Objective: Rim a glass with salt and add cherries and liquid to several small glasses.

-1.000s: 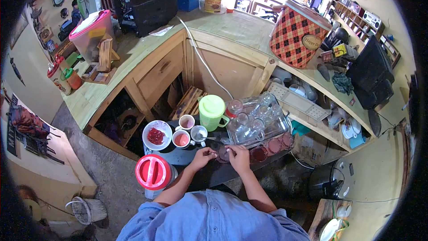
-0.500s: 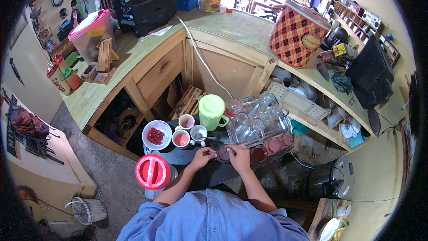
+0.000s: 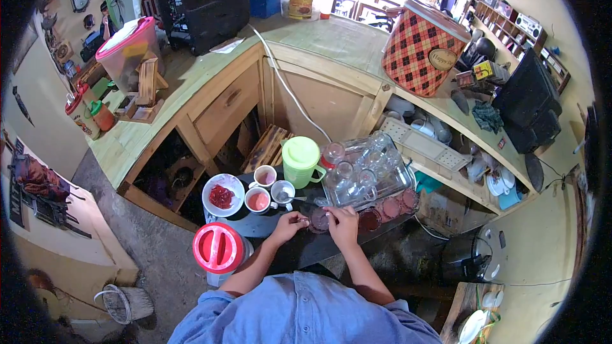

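A round, dark reddish-brown coaster-like disc lies between my hands at the front edge of the dark bench. My left hand pinches its left rim, and my right hand grips its right rim with bent fingers. More such discs stretch in a row to the right. Just beyond my hands, transparent glass mugs crowd a tray. To the left stand several white cups, one with pink contents, another with a spoon. A white bowl holds something dark red.
A lime-green pitcher stands behind the cups. The red-lidded container is close to my left forearm. Wooden counters wrap around the bench, with a plaid tin on the right one. A bucket sits on the floor at left.
The view has shifted slightly. Both hands stay on the same disc, with almost no visible movement.
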A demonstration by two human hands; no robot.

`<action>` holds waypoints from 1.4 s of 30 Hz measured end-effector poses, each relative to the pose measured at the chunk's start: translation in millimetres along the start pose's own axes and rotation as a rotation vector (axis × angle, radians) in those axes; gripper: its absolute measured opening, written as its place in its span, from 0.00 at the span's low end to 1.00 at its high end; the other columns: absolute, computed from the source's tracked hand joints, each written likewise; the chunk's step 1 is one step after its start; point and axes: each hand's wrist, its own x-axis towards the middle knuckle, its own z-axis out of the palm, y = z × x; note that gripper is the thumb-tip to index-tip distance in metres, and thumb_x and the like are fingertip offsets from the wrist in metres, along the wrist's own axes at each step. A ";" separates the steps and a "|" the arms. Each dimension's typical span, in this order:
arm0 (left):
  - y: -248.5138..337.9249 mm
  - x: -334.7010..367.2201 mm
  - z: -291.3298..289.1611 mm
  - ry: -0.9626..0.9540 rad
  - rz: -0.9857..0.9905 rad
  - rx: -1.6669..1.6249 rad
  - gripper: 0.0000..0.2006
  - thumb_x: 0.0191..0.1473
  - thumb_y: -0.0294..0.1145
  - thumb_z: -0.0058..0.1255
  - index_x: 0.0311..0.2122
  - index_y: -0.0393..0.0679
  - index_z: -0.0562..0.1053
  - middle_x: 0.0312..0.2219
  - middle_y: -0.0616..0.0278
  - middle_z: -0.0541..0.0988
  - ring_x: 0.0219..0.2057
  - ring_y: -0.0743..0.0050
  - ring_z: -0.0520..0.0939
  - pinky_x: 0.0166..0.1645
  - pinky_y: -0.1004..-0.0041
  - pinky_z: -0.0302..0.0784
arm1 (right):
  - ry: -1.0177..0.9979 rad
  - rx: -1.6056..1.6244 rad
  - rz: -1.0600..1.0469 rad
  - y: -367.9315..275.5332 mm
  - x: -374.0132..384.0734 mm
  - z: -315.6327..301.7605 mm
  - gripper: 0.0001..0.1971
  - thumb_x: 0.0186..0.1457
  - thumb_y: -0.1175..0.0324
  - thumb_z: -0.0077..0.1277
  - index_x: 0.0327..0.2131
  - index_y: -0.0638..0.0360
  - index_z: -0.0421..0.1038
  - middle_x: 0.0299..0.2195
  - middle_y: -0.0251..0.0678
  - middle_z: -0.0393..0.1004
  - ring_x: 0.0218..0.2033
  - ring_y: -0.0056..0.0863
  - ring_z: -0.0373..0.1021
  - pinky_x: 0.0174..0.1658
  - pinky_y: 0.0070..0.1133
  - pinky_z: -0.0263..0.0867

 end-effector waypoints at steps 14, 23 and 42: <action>-4.2 2.1 -2.3 -0.019 0.009 0.015 0.06 0.46 0.25 0.57 0.31 0.38 0.74 0.27 0.67 0.77 0.31 0.83 0.75 0.38 0.79 0.70 | 0.075 -0.042 -0.013 2.4 1.2 1.1 0.05 0.45 0.73 0.52 0.28 0.56 0.76 0.25 0.38 0.75 0.26 0.37 0.68 0.36 0.31 0.63; -0.2 -0.2 -0.3 0.007 0.021 -0.005 0.06 0.46 0.24 0.57 0.31 0.37 0.74 0.28 0.65 0.78 0.32 0.81 0.76 0.39 0.78 0.71 | -0.032 -0.161 -0.021 4.2 -4.6 6.3 0.05 0.45 0.73 0.52 0.28 0.57 0.76 0.26 0.38 0.75 0.27 0.37 0.69 0.35 0.28 0.63; -13.7 4.2 -3.9 -0.016 -0.019 0.018 0.07 0.47 0.28 0.57 0.31 0.39 0.74 0.29 0.67 0.78 0.32 0.83 0.75 0.40 0.77 0.70 | -0.070 0.098 0.058 7.4 0.5 11.8 0.06 0.47 0.71 0.51 0.30 0.52 0.76 0.29 0.36 0.75 0.34 0.36 0.69 0.41 0.31 0.61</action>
